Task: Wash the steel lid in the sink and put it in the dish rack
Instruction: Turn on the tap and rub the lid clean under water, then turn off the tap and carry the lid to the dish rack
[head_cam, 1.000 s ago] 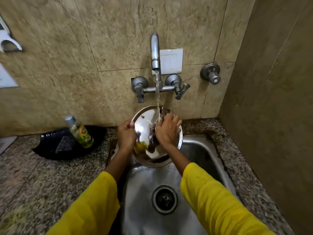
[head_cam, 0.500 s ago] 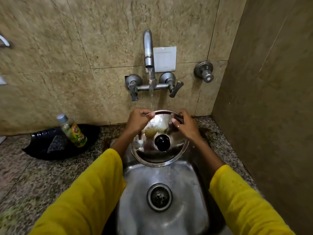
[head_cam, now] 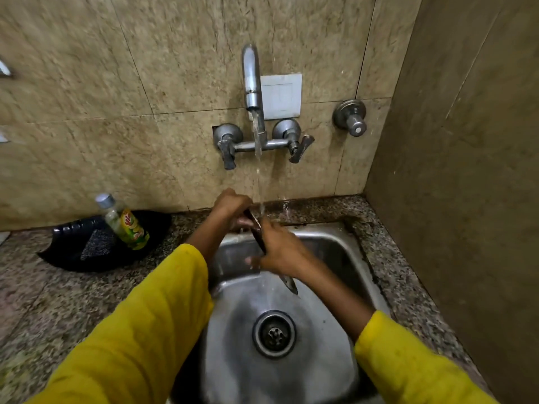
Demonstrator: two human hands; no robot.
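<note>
The steel lid [head_cam: 288, 284] is turned edge-on to me over the steel sink [head_cam: 326, 240], so only its thin rim shows, from the top near the water down to a tip below my right wrist. My left hand [head_cam: 230, 205] grips the lid's upper far edge. My right hand [head_cam: 280, 249] is pressed flat against the lid's right face and covers most of it. Water runs from the wall tap [head_cam: 252, 83] onto the lid's top edge and spills into the basin toward the drain [head_cam: 274, 333]. No dish rack is in view.
A dish soap bottle [head_cam: 125, 225] and a dark scrub pad [head_cam: 96, 243] lie in a black tray [head_cam: 67, 252] on the granite counter left of the sink. A tiled wall stands close on the right. A round valve [head_cam: 351, 118] sticks out of the back wall.
The lid has been turned from facing me, knob side up, to edge-on. My right hand has moved from its rim onto its side face. The view has shifted slightly.
</note>
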